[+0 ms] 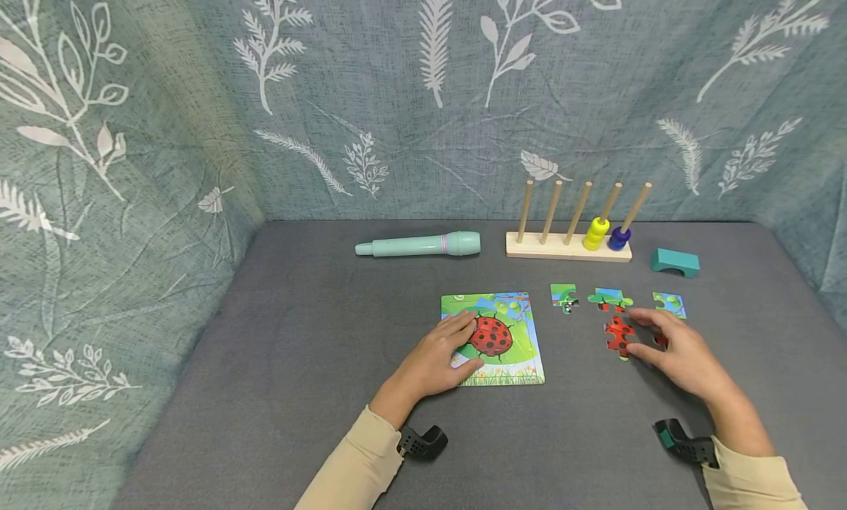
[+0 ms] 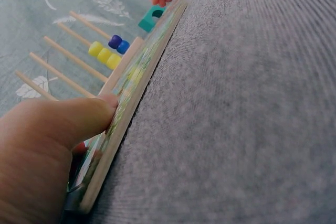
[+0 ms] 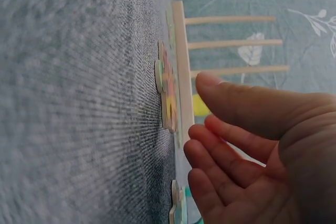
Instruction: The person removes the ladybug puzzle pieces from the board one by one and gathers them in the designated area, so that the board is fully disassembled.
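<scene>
Resting the left hand (image 1: pixel 433 356) on the board (image 1: pixel 523 375), with fingers spread across the picture and gripping nothing. Holding the right hand (image 1: pixel 681 352) just beside the red piece (image 1: pixel 619 335), with thumb and forefinger parted and no piece between them in a grip; not being able to tell of any contact at the thumb. Finding the red piece flat on the surface (image 1: pixel 298 348), to the right of the board and just in front of the top piece (image 1: pixel 610 297). Seemingly preparing a pinch. For doing it well, probably needing to set thumb and forefinger low, on opposite edges, because of the thin and flat shape. Pushing from above perhaps risking only a slide. Better lifting straight, without brushing the top piece or the half-hidden piece (image 1: pixel 660 340) beneath the right hand.
</scene>
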{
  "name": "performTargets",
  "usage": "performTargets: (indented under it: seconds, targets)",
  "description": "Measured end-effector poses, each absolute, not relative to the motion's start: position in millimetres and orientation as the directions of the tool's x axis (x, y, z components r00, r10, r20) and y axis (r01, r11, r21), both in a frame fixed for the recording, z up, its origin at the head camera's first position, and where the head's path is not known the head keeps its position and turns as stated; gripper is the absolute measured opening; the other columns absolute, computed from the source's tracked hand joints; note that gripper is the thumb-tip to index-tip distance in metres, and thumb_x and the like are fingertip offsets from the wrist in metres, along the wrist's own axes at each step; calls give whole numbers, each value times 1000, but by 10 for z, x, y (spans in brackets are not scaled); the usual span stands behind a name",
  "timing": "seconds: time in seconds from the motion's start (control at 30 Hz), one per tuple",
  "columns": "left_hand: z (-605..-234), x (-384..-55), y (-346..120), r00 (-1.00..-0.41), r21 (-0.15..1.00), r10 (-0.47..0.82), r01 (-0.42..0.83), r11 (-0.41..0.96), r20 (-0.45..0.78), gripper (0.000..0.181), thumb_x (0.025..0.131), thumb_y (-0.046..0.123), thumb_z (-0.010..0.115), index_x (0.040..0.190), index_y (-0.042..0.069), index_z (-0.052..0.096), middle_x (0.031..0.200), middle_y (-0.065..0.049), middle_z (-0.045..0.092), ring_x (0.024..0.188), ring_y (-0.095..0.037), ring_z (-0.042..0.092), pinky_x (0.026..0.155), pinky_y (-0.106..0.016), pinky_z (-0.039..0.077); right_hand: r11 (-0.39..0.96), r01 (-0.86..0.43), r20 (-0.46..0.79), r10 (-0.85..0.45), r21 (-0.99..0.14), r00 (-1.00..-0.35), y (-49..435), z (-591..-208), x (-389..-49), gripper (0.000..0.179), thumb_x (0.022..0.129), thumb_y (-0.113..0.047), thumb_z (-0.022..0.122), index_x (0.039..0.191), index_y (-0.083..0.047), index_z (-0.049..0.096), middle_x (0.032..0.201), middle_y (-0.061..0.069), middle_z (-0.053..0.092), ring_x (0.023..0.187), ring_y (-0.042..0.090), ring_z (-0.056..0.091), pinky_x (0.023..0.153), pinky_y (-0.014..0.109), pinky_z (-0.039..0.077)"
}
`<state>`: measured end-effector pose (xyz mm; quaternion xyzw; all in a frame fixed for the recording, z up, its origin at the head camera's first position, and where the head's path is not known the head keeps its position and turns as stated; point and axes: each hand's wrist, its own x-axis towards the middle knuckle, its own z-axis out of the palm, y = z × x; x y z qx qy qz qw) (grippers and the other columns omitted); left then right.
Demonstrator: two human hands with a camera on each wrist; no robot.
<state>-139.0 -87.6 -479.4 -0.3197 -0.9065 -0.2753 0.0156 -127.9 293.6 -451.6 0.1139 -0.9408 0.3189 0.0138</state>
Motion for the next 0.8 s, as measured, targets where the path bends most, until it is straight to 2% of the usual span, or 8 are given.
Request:
performTargets:
  seconds: [0.17, 0.23, 0.3, 0.4, 0.47, 0.53, 0.67, 0.8]
  targets:
    - [-4803, -1386, -873, -793, 492, 569, 592, 639, 216, 63, 88, 32, 66, 138, -2, 46, 147, -13, 42, 138, -24, 37, 119, -41, 27, 766, -228, 105, -207, -601, -973, 2898, -4506, -1276, 55, 83, -23, 74, 129, -1, 53, 121, 21, 59, 108, 36, 53, 84, 33, 43]
    - [-4807, -1383, -874, -793, 493, 569, 593, 637, 219, 63, 88, 32, 66, 138, -2, 47, 147, -13, 42, 138, -24, 37, 119, -41, 27, 760, -242, 114, -218, -603, -969, 2877, -4506, -1278, 55, 83, -23, 74, 129, -1, 53, 121, 20, 60, 108, 32, 54, 84, 25, 44]
    - [-4811, -1383, -873, -794, 494, 567, 591, 637, 219, 64, 88, 32, 66, 138, -1, 46, 147, -13, 42, 138, -24, 37, 119, -41, 26, 743, -263, 128, -235, -615, -964, 2852, -4511, -1285, 54, 82, -22, 75, 128, -1, 54, 121, 18, 61, 106, 18, 57, 84, 15, 44]
    - [-4810, -1381, -874, -798, 499, 562, 586, 639, 217, 64, 88, 32, 67, 138, -1, 47, 147, -13, 42, 138, -24, 37, 119, -40, 27, 718, -288, 138, -261, -634, -955, 2793, -4510, -1291, 54, 82, -21, 75, 128, -1, 55, 119, 17, 60, 103, 17, 59, 82, 8, 43]
    - [-4806, -1380, -873, -802, 503, 557, 581, 640, 217, 64, 87, 32, 67, 138, -1, 47, 147, -12, 42, 138, -24, 38, 119, -40, 27, 711, -296, 136, -274, -638, -952, 2747, -4500, -1294, 55, 83, -20, 74, 130, -1, 54, 119, 15, 59, 103, 20, 61, 81, 14, 48]
    - [-4800, -1379, -872, -806, 509, 551, 575, 640, 216, 64, 87, 32, 68, 138, -1, 47, 147, -12, 43, 138, -24, 38, 118, -39, 28, 714, -306, 134, -288, -629, -948, 2694, -4479, -1297, 56, 83, -20, 74, 131, 0, 52, 120, 16, 58, 103, 34, 61, 82, 26, 51]
    - [-4794, -1379, -868, -814, 523, 542, 562, 641, 209, 64, 86, 33, 69, 138, 0, 48, 146, -11, 44, 138, -24, 38, 118, -39, 29, 709, -325, 130, -316, -626, -940, 2575, -4444, -1314, 56, 83, -19, 74, 131, 0, 51, 125, 18, 57, 107, 36, 59, 84, 45, 50]
    - [-4796, -1378, -864, -813, 526, 540, 565, 636, 220, 65, 85, 35, 70, 137, 1, 50, 144, -10, 46, 137, -23, 39, 118, -39, 29, 680, -356, 131, -360, -640, -924, 2438, -4454, -1349, 55, 83, -18, 74, 130, 0, 52, 125, 17, 57, 112, 36, 57, 89, 50, 48]
